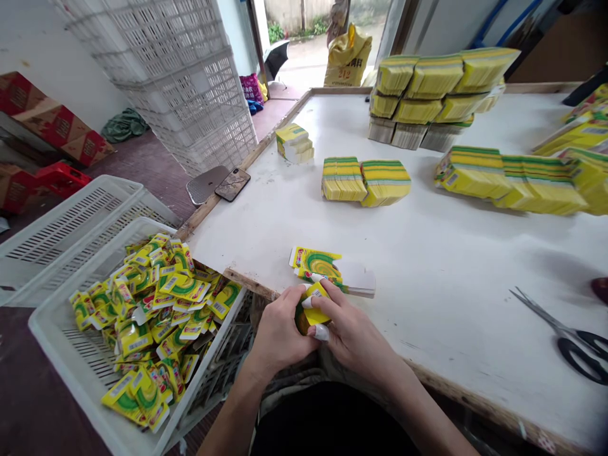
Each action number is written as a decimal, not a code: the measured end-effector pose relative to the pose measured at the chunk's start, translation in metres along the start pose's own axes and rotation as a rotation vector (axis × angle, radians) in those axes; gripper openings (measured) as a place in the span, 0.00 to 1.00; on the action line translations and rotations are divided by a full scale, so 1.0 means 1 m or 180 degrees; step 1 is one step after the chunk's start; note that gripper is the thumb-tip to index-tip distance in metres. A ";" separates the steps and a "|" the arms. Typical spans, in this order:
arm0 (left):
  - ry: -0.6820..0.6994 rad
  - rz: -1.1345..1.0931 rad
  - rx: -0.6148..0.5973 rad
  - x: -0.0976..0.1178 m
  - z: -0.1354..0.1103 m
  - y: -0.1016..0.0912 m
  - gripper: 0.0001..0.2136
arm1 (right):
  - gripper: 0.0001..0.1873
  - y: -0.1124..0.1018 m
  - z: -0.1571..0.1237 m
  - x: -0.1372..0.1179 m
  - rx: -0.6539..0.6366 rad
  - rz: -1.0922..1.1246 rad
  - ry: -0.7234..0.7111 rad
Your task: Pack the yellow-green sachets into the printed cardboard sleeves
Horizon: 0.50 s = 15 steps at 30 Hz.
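Both my hands meet at the table's front edge around one small yellow-and-green carton (pixel 318 309). My left hand (pixel 280 329) wraps its left side, partly covering it. From the right, my right hand (pixel 354 329) grips it with thumb and fingers; white coverings sit on some fingertips. Just beyond my fingers a flat printed carton (pixel 317 263) lies on the white table (pixel 266 221). Beside that flat carton is a low stack of pale card (pixel 361 283), partly behind my right hand. Whether anything is inside the held carton is hidden.
At left a white plastic crate (pixel 52 342) holds many yellow cartons (pixel 185 288). Flat-carton bundles (pixel 365 180) and a tall stack (pixel 418 88) stand farther back. Black-handled scissors (pixel 565 335) lie right. A phone (pixel 232 184) rests at the left edge, near stacked crates (pixel 175 82).
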State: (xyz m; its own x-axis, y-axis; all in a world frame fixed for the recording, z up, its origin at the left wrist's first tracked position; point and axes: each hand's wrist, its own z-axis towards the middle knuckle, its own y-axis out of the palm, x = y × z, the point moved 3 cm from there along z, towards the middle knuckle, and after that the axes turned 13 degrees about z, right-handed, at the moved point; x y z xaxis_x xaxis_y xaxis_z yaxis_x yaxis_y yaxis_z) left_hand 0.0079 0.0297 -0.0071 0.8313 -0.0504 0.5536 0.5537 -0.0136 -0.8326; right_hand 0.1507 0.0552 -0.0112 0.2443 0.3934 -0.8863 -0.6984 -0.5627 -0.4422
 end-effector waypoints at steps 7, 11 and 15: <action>0.0056 0.0004 0.0020 -0.001 -0.001 0.000 0.27 | 0.17 -0.001 -0.001 -0.001 -0.0033 0.0052 -0.0002; 0.0056 0.0005 0.0007 -0.001 -0.001 0.001 0.27 | 0.17 0.000 -0.001 -0.001 -0.0042 0.0077 0.0021; 0.0053 0.0011 0.0012 -0.001 -0.001 0.002 0.26 | 0.16 0.000 0.000 -0.002 -0.0070 0.0083 0.0070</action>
State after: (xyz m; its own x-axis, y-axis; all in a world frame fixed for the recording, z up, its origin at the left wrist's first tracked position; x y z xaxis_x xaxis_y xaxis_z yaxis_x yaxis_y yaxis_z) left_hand 0.0081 0.0285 -0.0098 0.8322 -0.0671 0.5504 0.5511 -0.0096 -0.8344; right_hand 0.1506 0.0548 -0.0095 0.2412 0.3624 -0.9003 -0.6899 -0.5883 -0.4217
